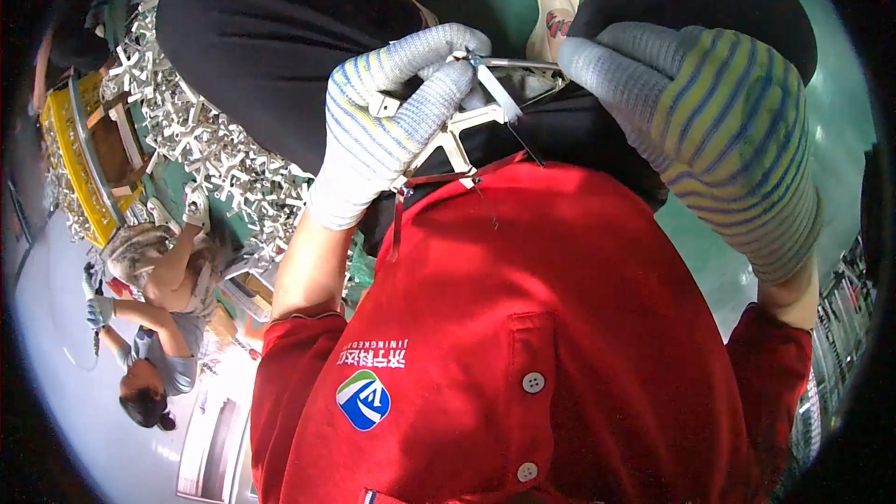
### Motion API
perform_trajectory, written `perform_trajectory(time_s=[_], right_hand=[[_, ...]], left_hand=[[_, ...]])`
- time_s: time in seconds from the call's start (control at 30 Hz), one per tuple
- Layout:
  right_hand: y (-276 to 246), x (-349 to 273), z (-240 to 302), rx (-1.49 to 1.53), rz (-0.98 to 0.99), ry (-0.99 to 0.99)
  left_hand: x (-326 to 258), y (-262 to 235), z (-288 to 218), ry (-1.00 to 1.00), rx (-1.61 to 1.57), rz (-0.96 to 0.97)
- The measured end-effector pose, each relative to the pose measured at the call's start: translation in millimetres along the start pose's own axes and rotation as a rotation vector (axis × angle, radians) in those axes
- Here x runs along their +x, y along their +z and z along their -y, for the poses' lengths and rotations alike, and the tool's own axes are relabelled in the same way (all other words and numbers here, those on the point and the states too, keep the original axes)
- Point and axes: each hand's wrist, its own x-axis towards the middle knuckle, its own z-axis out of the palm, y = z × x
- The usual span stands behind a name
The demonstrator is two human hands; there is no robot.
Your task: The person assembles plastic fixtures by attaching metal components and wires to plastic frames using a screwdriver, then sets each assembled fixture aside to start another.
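Above lap [583, 135], gloved hands [387, 103], white frame [454, 142]

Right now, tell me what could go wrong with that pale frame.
The pale frame is in the left hand with no firm surface visible directly beneath, so it might twist or slip. The slim metallic piece reaches close to the right hand, so a sudden slip could jab a finger. If dropped leftward, it could get lost among the heap of pale pieces.
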Motion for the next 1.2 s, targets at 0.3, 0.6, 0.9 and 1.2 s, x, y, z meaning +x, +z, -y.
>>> perform_trajectory(time_s=[0.3,0.6,0.9,1.2], right_hand=[[3,-2,14,-0.011,0.032,0.023],[30,6,-17,0.850,0.158,0.268],[29,16,-17,1.531,0.609,0.809],[43,6,-12,0.130,-0.068,-0.113]], left_hand=[[0,2,13,0.088,0.172,-0.022],[0,4,16,0.235,0.325,-0.016],[3,10,24,0.311,0.452,-0.068],[6,9,19,0.232,0.452,0.002]])
